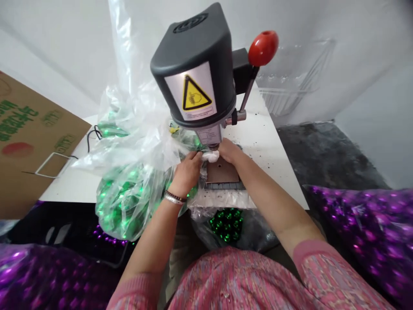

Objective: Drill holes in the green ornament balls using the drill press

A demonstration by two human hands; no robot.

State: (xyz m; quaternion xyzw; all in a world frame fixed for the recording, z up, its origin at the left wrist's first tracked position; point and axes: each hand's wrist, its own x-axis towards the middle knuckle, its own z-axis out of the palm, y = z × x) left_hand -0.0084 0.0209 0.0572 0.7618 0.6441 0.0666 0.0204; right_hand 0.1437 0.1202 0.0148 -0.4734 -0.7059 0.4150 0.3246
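My left hand (188, 172) is pinching one end of a small white piece (211, 156), which lies under the head of a dark grey machine (193, 56), over the far part of its brown plate (222, 174). My right hand (229, 150) is just beside the other end of this piece; its fingers are partly hidden, so I cannot tell whether they are pinching it. The machine stands on the white bench (267, 146) and has a lever with a red knob (263, 47). Near my left hand, a clear bag of shiny green balls (129, 202) hangs over the bench edge. A cardboard box (35, 142) is farther to the left.
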